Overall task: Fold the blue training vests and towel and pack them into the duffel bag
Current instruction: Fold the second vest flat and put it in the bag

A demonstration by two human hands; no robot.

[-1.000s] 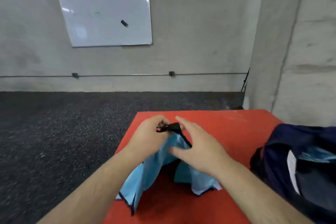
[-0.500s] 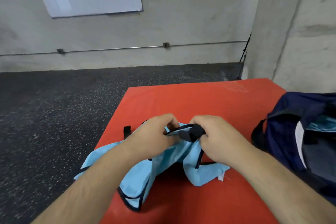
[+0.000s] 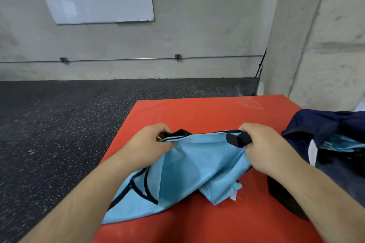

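Fingers [image 3: 160, 130] of the left hand [image 3: 147, 144] and right hand [image 3: 264, 144] pinch the top edge of a blue training vest [image 3: 197, 167], stretched left-to-right between them, its body draped on the red surface [image 3: 207, 112]. The duffel bag [image 3: 325, 130] sits to the right, nearest the right hand.
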